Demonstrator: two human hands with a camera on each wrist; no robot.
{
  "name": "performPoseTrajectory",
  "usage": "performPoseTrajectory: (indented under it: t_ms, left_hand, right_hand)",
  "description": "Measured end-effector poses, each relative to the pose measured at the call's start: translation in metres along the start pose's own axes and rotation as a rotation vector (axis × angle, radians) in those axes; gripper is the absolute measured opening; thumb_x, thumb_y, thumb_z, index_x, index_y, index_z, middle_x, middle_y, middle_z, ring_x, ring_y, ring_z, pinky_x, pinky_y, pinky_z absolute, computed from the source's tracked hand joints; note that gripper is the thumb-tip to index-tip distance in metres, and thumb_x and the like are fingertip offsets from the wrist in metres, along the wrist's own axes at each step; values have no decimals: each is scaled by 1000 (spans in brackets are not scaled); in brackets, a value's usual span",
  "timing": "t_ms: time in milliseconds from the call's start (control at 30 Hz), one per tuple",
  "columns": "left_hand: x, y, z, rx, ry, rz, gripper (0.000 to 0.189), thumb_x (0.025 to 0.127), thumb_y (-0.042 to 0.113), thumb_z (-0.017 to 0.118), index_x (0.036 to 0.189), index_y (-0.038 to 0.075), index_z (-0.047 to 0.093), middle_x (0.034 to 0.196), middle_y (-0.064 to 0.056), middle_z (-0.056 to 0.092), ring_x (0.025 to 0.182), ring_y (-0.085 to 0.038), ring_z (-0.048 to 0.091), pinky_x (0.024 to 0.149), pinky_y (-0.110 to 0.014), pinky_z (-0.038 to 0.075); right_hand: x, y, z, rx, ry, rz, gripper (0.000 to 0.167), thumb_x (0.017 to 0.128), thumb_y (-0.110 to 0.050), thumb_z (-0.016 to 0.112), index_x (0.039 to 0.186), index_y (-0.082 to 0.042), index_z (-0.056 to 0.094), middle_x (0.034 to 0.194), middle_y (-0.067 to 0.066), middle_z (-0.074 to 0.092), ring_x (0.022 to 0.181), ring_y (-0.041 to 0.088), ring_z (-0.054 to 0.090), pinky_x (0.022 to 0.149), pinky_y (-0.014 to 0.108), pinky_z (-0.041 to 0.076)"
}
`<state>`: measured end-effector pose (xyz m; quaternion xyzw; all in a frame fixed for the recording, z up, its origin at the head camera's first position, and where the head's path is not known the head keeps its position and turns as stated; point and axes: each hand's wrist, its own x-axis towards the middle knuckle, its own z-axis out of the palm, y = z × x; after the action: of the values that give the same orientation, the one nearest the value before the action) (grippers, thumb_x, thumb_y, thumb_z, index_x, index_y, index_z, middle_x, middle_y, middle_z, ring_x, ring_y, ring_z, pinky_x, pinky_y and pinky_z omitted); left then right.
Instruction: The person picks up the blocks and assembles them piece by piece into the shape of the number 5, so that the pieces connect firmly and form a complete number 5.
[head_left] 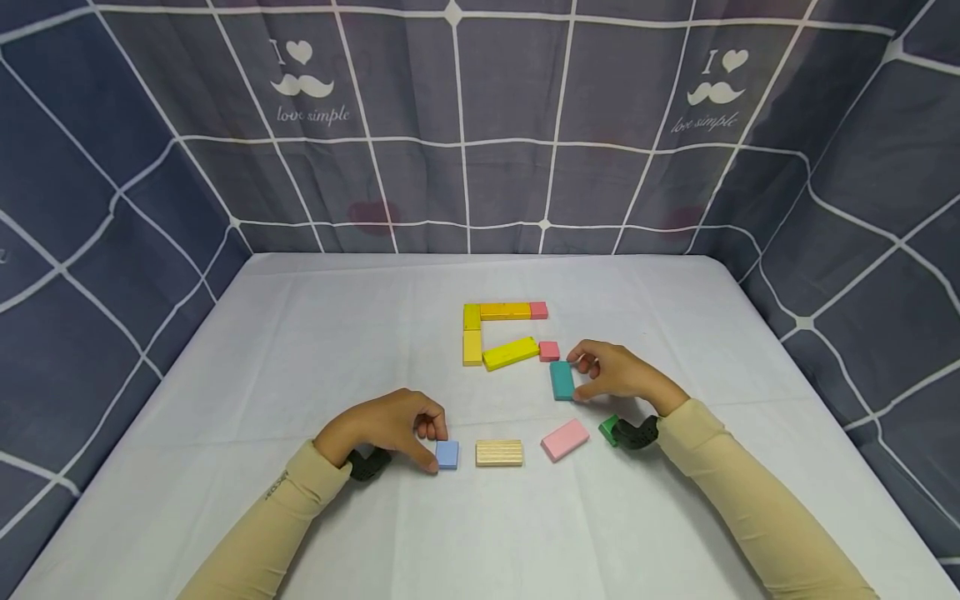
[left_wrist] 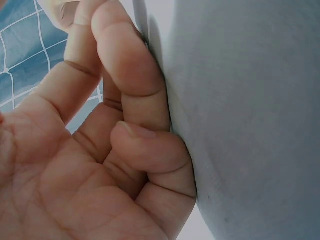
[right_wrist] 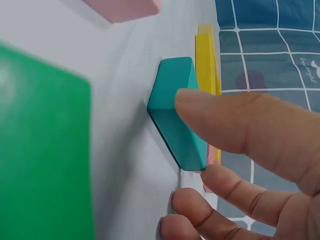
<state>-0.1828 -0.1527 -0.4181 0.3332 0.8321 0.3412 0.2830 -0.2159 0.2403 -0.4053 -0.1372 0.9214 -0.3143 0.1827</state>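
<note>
In the head view, my right hand (head_left: 618,372) pinches a teal block (head_left: 562,381) between thumb and index finger; the right wrist view shows the thumb against this teal block (right_wrist: 175,110). The teal block lies just below a small red-pink block (head_left: 549,351). Lower left, my left hand (head_left: 393,421) has its thumb and index finger at opposite ends of a small light blue block (head_left: 447,455). The left wrist view shows the left hand's curled fingers (left_wrist: 150,155) against the white cloth, with the light blue block hidden.
Yellow blocks (head_left: 506,311) and a red-pink block (head_left: 538,311) form a corner at the back, above a slanted yellow block (head_left: 511,354). A ridged beige block (head_left: 498,452) and a pink block (head_left: 565,440) lie in front. A green block (head_left: 608,430) is partly behind the right wrist camera.
</note>
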Motion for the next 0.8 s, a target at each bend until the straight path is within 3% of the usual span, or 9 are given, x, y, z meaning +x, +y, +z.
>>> performPoseTrajectory:
  t_ms: [800]
  left_hand:
    - [1,-2,-1,-10,-3,-2,28,75,14,99,91,15,75,85,7,63,80,-8,55,76,-23,48]
  right_hand:
    - [5,-5,6,40,25,-35,52,85,-9,90,129,2,64,111,14,66,97,27,56,82,35,48]
